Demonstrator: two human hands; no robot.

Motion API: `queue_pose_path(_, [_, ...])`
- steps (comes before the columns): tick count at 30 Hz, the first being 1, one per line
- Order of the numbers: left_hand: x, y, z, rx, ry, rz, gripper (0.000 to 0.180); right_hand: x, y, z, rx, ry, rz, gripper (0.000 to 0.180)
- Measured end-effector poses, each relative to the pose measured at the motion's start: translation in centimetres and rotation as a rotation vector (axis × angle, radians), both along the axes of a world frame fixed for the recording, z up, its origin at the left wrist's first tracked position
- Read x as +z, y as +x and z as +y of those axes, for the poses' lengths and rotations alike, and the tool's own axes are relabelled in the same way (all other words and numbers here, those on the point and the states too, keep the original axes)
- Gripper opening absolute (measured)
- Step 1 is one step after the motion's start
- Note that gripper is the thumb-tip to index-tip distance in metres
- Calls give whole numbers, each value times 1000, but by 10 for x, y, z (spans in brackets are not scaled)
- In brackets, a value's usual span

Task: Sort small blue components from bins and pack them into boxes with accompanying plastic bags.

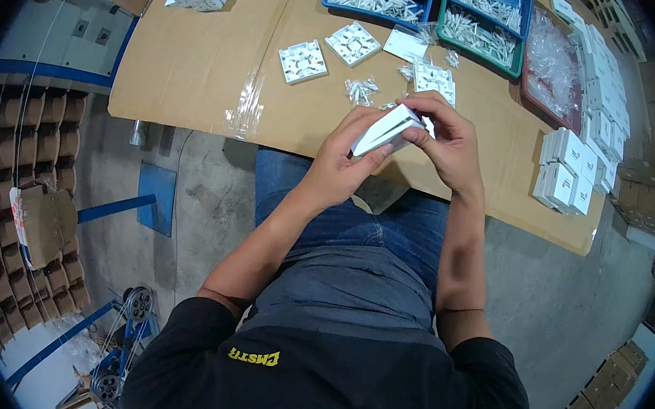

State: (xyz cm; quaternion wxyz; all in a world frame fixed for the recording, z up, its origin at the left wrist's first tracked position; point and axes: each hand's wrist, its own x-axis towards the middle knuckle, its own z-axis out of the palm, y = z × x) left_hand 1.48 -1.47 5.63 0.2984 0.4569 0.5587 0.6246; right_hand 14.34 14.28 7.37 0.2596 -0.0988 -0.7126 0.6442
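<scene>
White box (pixel 382 131) clamped between the left hand (pixel 338 159), at its lower end, and the right hand (pixel 452 137), at its upper end, above the worktop (pixel 200 61) near the middle of the near edge. A loosened pinch could let the box tip over that edge toward the lap; uneven pressure might skew its narrow slit. Whether the right fingertips enter the slit is hard to tell. Knuckles pushed forward could scatter the plugs (pixel 361 92) or shift the plate (pixel 435 80) just beyond. Room appears widest toward the left edge; bins (pixel 518 65) hem the far edge, and a careless sideways sweep might topple the stack (pixel 568 172) by the near right corner.
</scene>
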Motion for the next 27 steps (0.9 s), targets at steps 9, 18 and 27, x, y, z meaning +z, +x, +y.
queue_pose_path(9, [7,-6,-2,-58,-79,182,37,-7,9,-4,-76,142,-95,30])
queue_pose_path(18, [-17,-15,7,-8,-190,-412,31,-25,3,-7,-331,-163,-25,51])
queue_pose_path(27, [2,-9,11,120,66,-198,57,-26,17,-21,-169,-364,0,39])
